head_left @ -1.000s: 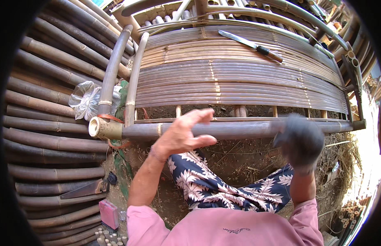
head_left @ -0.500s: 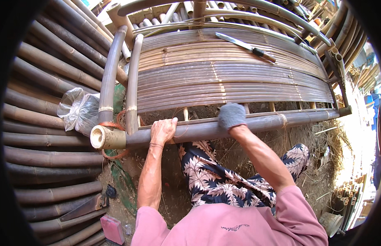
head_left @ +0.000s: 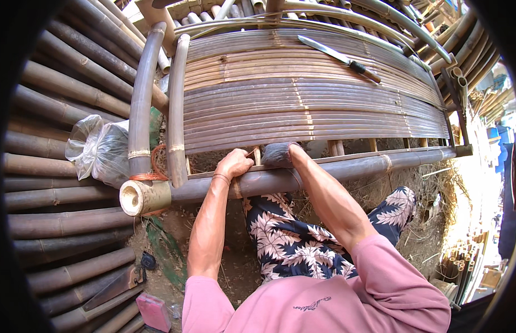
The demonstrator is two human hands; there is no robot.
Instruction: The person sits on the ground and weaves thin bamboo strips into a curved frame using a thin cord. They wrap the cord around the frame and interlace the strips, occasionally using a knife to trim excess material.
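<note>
1. The bare left hand point(head_left: 234, 163) is lying at the upper edge of a thick, round, dark-brown bamboo rail point(head_left: 335, 171), its fingers curling inward; whether it is pinching anything I cannot tell.
2. The right hand point(head_left: 277, 155), wearing a dark grey knit glove, is resting just right of the left hand, fingers bending down out of sight; I cannot tell whether it is gripping anything.
3. The rail is running below both hands and extending well to their right.
4. A short, pale bamboo upright point(head_left: 257, 154) is standing between the hands.
5. A broad brown panel of narrow bamboo slats point(head_left: 324, 94) is spreading beyond both hands.
6. A long steel-bladed knife with a black-and-brown handle point(head_left: 339, 59) is lying on it, well beyond the right hand.
7. A clear, knotted plastic bag point(head_left: 105, 152) is sitting well left of the left hand.
</note>
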